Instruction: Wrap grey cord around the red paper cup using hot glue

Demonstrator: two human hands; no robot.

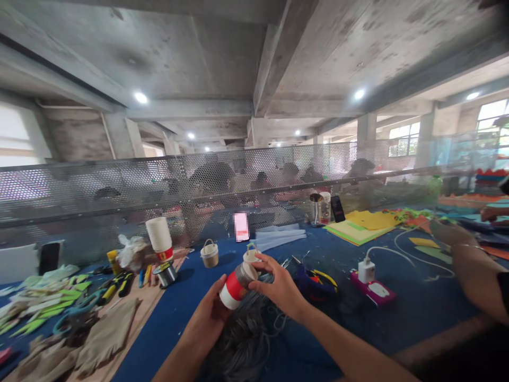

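A red and white paper cup (235, 289), with a grey band near its rim, is tilted in my left hand (207, 318); the fingers wrap round its lower side. My right hand (276, 284) is at the cup's rim, thumb and fingers bent against it. Just behind the rim is a small white cup with a thin handle (251, 255). Another little handled basket (209, 254) stands on the blue table (159, 329), to the left. Grey yarn or wire (244, 345) lies in a heap below my hands.
Stacked cups (159, 239), a wire spool (165, 274), gloves (107, 334) and scissors (81, 313) are at left. A phone (241, 227) stands by the mesh divider (159, 191). Right are a blue tool tray (314, 281), a purple power strip (374, 289), and another person's arm (473, 265).
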